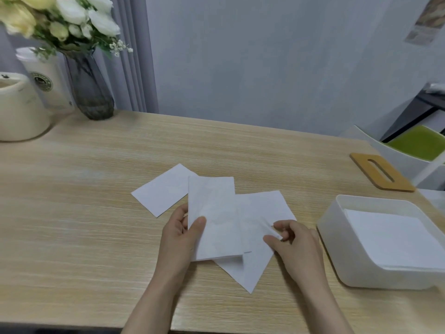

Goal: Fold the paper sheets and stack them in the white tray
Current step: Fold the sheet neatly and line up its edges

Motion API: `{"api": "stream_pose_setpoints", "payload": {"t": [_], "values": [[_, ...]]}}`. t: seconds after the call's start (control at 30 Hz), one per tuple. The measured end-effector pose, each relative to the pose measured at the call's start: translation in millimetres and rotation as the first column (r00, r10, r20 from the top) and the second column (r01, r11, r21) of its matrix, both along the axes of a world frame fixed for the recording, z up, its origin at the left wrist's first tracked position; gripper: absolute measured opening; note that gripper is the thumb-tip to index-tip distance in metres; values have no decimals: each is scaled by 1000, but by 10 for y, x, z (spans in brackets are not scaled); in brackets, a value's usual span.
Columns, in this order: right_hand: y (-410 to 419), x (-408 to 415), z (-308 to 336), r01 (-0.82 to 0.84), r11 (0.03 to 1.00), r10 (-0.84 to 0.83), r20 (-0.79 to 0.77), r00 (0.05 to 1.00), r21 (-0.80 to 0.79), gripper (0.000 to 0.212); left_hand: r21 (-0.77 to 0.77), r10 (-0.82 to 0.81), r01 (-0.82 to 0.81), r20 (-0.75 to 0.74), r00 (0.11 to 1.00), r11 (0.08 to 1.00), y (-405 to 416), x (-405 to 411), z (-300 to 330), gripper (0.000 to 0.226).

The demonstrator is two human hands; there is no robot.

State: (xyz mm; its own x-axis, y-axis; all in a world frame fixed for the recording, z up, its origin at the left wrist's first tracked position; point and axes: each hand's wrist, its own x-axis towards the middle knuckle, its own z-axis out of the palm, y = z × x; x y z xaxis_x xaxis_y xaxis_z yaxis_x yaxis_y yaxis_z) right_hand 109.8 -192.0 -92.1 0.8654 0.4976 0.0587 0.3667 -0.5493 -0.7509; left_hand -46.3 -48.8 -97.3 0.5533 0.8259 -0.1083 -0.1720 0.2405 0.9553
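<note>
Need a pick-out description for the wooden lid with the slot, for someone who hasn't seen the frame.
Start at the white tray on the right of the wooden table. Just beyond it, near the table's far right edge, lies the wooden lid, flat on the surface. It is the only tan, rounded-corner panel there, with one oblong slot cut through its middle; the paper sheets are white and unslotted.

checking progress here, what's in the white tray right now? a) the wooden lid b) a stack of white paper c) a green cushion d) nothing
b: the white tray on the right of the table holds a flat stack of white paper; the wooden lid lies on the table behind it.
</note>
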Motion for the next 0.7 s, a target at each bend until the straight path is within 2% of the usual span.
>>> {"api": "stream_pose_setpoints", "payload": {"t": [0.17, 0.27, 0.33, 0.4, 0.5, 0.6, 0.7], "values": [[-1, 1, -13, 2, 1000, -1, 28, 1000, -31, 25, -19, 31, -31, 9, 999, 999, -46, 34, 40, 22], [-12, -9, -18, 5, 996, 6, 132, 991, -85, 31, -41, 82, -81, 25, 996, 996, -156, 93, 59, 21], [-35, -67, -2, 15, 998, -25, 174, 984, 62, 24, -56, 151, -149, 39, 988, 987, -240, 154, 81, 22], [-47, -209, 74, 43, 949, -52, 20, 998, 313, 14, -85, 222, -216, 67, 973, 973, -320, 226, 127, 21], [-16, -432, 178, 97, 862, 95, -347, 933, 498, 29, -149, 289, -274, 94, 953, 950, -436, 348, 189, 18], [39, -555, 236, 80, 815, 245, -468, 849, 573, 51, -232, 293, -259, 122, 948, 937, -574, 449, 250, 19], [40, -569, 243, 124, 794, 246, -501, 830, 595, 58, -239, 224, -183, 158, 962, 954, -676, 468, 293, 20]]}}
